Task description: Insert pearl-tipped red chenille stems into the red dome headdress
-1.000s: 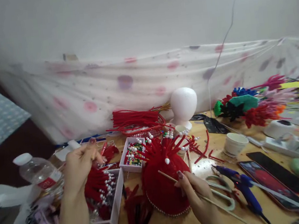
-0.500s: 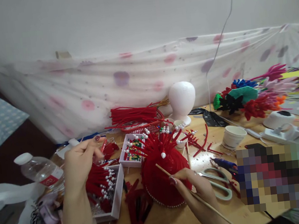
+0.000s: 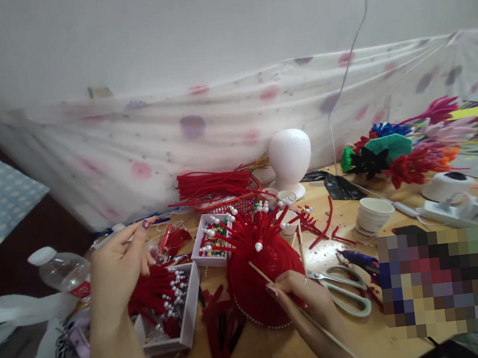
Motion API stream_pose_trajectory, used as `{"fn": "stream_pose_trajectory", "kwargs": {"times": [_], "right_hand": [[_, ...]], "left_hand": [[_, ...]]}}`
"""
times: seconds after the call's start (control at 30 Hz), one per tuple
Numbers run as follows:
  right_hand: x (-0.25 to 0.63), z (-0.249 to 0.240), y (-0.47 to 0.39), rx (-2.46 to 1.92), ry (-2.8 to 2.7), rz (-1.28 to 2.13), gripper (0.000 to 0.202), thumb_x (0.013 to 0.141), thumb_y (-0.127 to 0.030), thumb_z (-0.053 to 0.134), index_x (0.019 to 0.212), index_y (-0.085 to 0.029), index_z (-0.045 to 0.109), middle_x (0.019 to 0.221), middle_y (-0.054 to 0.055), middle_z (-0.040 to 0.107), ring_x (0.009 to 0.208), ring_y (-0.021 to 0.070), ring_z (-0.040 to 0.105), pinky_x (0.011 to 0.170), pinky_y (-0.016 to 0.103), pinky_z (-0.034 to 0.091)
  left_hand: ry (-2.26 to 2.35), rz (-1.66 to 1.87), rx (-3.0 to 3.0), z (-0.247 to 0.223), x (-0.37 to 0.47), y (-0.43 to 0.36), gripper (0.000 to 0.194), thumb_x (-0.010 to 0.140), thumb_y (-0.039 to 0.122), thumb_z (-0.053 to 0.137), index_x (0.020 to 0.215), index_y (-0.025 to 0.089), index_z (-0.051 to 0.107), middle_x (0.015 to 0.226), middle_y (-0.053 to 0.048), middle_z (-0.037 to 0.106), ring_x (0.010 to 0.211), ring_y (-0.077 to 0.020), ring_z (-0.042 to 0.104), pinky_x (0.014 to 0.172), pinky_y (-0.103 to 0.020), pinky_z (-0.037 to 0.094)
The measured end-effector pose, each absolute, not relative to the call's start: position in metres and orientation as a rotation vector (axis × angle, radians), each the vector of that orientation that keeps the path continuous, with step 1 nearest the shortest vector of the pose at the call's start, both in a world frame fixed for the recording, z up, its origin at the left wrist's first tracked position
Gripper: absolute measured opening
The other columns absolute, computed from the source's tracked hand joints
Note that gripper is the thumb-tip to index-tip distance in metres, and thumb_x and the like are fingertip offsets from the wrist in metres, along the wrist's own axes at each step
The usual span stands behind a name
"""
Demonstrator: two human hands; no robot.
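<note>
My right hand (image 3: 305, 303) grips a thin wooden stick (image 3: 332, 334) whose tip points at a red rounded headpiece (image 3: 256, 282). A row of small pearls edges that headpiece, and red stems tipped with white beads (image 3: 258, 246) fan out from its top. Raised at the left, my left hand (image 3: 123, 259) has its thumb pressed against its index finger; whatever is between them is too small to make out. Below this hand, a white box (image 3: 189, 315) holds red stems with pearl ends (image 3: 176, 288). A small box of coloured beads (image 3: 213, 236) stands between the hands.
Scissors (image 3: 348, 298) and a blue glue gun (image 3: 356, 260) lie right of the headpiece. Behind are a white foam head (image 3: 290, 159), a paper cup (image 3: 373, 216) and a basket of red stems (image 3: 216, 184). A plastic bottle (image 3: 63, 271) stands left. Red strips (image 3: 223, 329) lie in front.
My left hand has shifted slightly left, its index finger now straighter and pointing right. My right hand and the stick stay almost in place by the headpiece.
</note>
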State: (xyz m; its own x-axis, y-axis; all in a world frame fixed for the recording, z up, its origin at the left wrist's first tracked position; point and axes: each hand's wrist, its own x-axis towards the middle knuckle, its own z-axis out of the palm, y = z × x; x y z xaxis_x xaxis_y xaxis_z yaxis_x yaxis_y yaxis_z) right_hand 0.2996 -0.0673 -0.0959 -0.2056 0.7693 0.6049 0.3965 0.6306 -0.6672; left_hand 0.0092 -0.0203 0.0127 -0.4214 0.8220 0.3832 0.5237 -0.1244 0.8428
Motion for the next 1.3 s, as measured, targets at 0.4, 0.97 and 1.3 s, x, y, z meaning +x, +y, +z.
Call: {"fn": "stream_pose_trajectory", "kwargs": {"times": [0.4, 0.97, 1.3], "right_hand": [[0.300, -0.093, -0.061, -1.051, -1.765, 0.396, 0.030, 0.098, -0.026, 0.043, 0.073, -0.020, 0.058, 0.066, 0.001, 0.059, 0.062, 0.0129, 0.056, 0.058, 0.024, 0.041], [0.299, -0.050, -0.037, -1.195, -1.877, 0.091, 0.044, 0.092, -0.031, 0.048, 0.051, -0.020, 0.038, 0.046, -0.007, 0.035, 0.043, 0.0067, 0.036, 0.047, 0.022, 0.026], [0.273, -0.021, -0.025, -1.400, -1.791, 0.047, 0.043, 0.086, -0.032, 0.051, 0.050, -0.020, 0.030, 0.045, -0.007, 0.027, 0.043, 0.0066, 0.028, 0.042, 0.022, 0.020]], "left_hand": [[1.435, 0.515, 1.897, -0.033, 0.066, -0.031, 0.038, 0.082, 0.050, 0.057, 0.108, 0.025, 0.072, 0.118, -0.005, 0.071, 0.107, -0.0266, 0.065, 0.094, -0.035, 0.048], [1.080, 1.233, 1.699, -0.065, 0.119, 0.021, 0.038, 0.079, 0.039, 0.071, 0.111, 0.021, 0.065, 0.113, -0.007, 0.070, 0.111, -0.0236, 0.062, 0.102, -0.041, 0.044], [1.075, 1.345, 1.820, -0.060, 0.114, 0.025, 0.017, 0.088, 0.032, 0.059, 0.096, 0.021, 0.068, 0.101, -0.004, 0.073, 0.098, -0.0201, 0.066, 0.095, -0.035, 0.047]]}}
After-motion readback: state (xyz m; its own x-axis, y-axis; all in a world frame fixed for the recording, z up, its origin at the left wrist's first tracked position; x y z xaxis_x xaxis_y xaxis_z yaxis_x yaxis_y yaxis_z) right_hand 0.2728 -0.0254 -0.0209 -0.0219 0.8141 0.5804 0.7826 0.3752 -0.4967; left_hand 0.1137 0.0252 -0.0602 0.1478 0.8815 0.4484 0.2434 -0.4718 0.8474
